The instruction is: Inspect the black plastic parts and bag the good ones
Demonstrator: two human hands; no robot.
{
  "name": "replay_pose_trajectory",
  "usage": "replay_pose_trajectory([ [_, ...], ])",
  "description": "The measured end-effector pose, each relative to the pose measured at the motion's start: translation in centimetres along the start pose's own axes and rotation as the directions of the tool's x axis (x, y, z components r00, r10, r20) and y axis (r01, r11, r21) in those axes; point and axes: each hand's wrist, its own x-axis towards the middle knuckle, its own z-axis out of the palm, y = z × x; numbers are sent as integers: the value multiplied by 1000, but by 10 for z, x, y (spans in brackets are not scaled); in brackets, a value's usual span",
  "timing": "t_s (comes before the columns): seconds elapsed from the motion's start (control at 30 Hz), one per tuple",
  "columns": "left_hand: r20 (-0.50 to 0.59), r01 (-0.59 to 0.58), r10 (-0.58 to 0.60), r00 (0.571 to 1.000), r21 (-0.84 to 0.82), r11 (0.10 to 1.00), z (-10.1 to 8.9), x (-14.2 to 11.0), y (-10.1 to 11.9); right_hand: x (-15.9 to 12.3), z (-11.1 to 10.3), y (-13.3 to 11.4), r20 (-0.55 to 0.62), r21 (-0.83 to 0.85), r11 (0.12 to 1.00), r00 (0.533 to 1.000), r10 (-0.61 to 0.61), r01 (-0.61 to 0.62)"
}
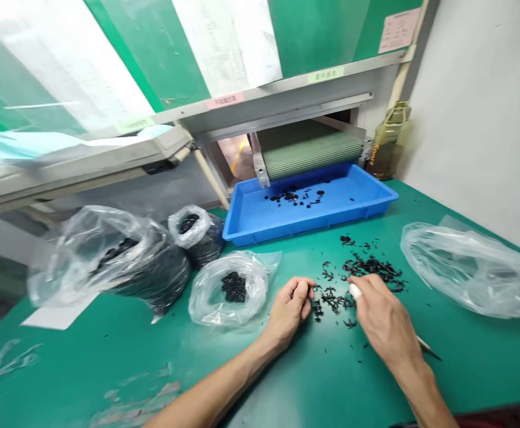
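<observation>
Green tabletop (478, 356), gap from bag rim (257, 286) to left hand (289, 308), black part (312, 289) pinched; right hand (384, 321), hold unclear

Taking the blue tray (308, 224) as landmark, there is one of it. Behind it is one conveyor belt (311, 148); by its back right corner, one bottle (387, 145). Plastic bags number four: three toward the tray's left (a large bag (164, 267), a small bag (206, 241) and an open bag (204, 306)), plus a clear bag (473, 270) to its right. In front are two hands, one left hand (289, 309) and one right hand (384, 321), with one pointed tool (429, 349). Loose black parts (373, 267) are too many to count.
</observation>
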Motion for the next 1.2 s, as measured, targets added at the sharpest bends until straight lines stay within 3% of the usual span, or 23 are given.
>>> replay_pose_trajectory([
  [0.13, -166, 56, -87, 982, -188, 981, -22, -24, 16, -5, -1, 8, -43, 21, 997, 996, -75, 76],
  [0.3, -476, -32, -78, 876, -218, 975, -64, -42, 39, -7, -3, 12, -52, 37, 993, 993, -106, 108],
  [0.5, -656, -115, 109, 747, 34, 993, -105, -16, 41, -10, -5, 11, -66, 42, 987, 986, -154, 157],
  [0.6, -659, -86, 155, 736, 136, 987, -115, -6, 37, -13, -11, 14, -82, 12, 985, 981, -173, 174],
  [0.7, -576, 38, 260, 775, 453, 891, -120, -7, 37, -17, -20, 20, -96, -28, 987, 983, -157, 155],
  [0.8, -463, 144, 364, 808, 755, 640, -121, -17, 42, -21, -29, 30, -126, -49, 993, 986, -109, 104],
  [0.87, -437, 196, 417, 797, 840, 507, -119, -28, 46, -24, -34, 37, -147, -78, 996, 987, -59, 48],
  [0.93, -411, 197, 491, 768, 881, 429, -113, -37, 50, -26, -35, 44, -169, -131, 991, 986, -4, -18],
  [1.0, -295, 64, 598, 745, 925, 375, -100, -39, 51, -28, -31, 49, -185, -195, 978, 982, 39, -75],
  [1.07, -93, -157, 654, 751, 936, 314, -79, -30, 50, -28, -24, 50, -182, -259, 960, 982, 57, -104],
  [1.13, 117, -357, 591, 798, 882, 307, -49, -9, 47, -27, -16, 49, -163, -303, 948, 985, 50, -98],
  [1.2, 261, -457, 461, 849, 799, 390, -17, 21, 40, -26, -11, 45, -134, -314, 948, 991, 20, -61],
])
